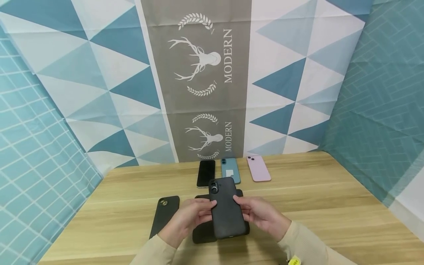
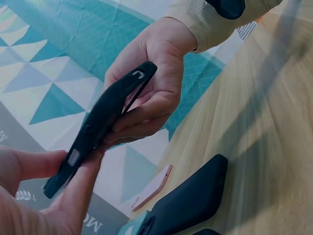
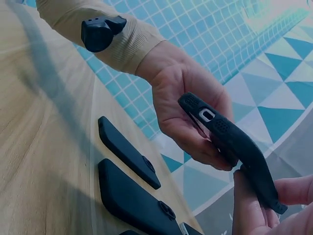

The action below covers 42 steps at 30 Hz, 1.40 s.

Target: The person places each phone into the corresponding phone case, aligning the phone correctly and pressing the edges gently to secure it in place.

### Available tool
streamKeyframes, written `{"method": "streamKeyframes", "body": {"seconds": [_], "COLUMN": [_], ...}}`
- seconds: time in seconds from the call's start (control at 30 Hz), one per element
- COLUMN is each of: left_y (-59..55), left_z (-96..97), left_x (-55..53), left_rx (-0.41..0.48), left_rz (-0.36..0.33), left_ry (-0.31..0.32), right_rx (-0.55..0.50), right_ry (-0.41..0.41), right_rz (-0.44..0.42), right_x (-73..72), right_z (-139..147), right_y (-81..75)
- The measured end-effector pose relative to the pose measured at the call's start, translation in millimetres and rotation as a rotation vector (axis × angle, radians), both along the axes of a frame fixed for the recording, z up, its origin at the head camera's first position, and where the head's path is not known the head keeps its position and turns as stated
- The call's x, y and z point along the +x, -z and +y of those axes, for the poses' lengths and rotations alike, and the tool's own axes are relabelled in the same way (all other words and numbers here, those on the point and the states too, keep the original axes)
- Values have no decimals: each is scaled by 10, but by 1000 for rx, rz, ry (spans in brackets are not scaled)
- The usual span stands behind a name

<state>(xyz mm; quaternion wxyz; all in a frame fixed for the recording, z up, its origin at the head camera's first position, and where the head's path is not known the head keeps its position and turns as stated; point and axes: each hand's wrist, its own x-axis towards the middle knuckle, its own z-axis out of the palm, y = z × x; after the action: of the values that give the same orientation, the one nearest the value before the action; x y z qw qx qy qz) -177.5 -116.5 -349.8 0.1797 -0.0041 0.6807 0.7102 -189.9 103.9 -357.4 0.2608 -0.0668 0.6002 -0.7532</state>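
My left hand (image 1: 190,217) and right hand (image 1: 263,217) pinch the two long sides of a black phone case (image 1: 228,213), thumbs on its back. It is raised above the table, tilted, its camera opening at the upper left. Seen edge-on in the right wrist view, the case (image 3: 239,147) looks bent, with a slit along one edge; whether a phone sits inside I cannot tell. Behind and below it, partly hidden, lie black phone cases (image 1: 203,235). To the left, another black case (image 1: 165,215) lies partly behind my left forearm.
Along the back of the wooden table (image 1: 331,206) lie a black phone (image 1: 207,173), a blue phone (image 1: 233,167) with a white label, and a pink phone (image 1: 259,169). Patterned cloth (image 1: 212,92) hangs behind the table's back edge.
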Motion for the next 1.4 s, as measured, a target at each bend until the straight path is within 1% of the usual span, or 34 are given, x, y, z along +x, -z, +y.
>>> {"method": "streamKeyframes", "body": {"seconds": [0.1, 0.2, 0.27, 0.43, 0.53, 0.67, 0.77, 0.87, 1.1, 1.2, 1.3, 1.37, 1.4], "left_y": [23, 51, 63, 64, 61, 64, 63, 62, 79, 72, 45, 25, 14], "left_z": [8, 18, 24, 32, 35, 48, 50, 43, 27, 15, 4, 2, 4], "left_x": [-5, -4, -6, -13, -5, 17, 33, 41, 68, 72, 65, 58, 53], "left_rx": [13, 23, 37, 67, 73, 64, 53, 50, 69, 42, -9, -41, -54], "left_rz": [4, -3, -10, -9, -9, -7, 2, 5, -19, -13, 10, 31, 39], "left_ry": [-29, -68, -83, -81, -66, -21, 6, 20, 59, 96, 137, 137, 125], "right_rx": [0, 6, 10, 11, 15, 30, 26, 15, 2, -10, -18, -21, -23], "right_ry": [-4, -33, -50, -64, -56, -44, -42, -36, -22, -19, -12, -9, -10], "right_rz": [5, 15, 9, -2, 17, 32, 26, 20, 18, 11, 12, 11, 9], "right_x": [5, -5, -15, -47, -67, -81, -79, -72, -45, -36, -25, -13, -6], "right_z": [-1, 10, 25, 43, 45, 53, 51, 46, 59, 64, 61, 54, 49], "right_y": [4, 8, 4, -37, -59, -69, -66, -54, -15, -2, 16, 27, 31]}}
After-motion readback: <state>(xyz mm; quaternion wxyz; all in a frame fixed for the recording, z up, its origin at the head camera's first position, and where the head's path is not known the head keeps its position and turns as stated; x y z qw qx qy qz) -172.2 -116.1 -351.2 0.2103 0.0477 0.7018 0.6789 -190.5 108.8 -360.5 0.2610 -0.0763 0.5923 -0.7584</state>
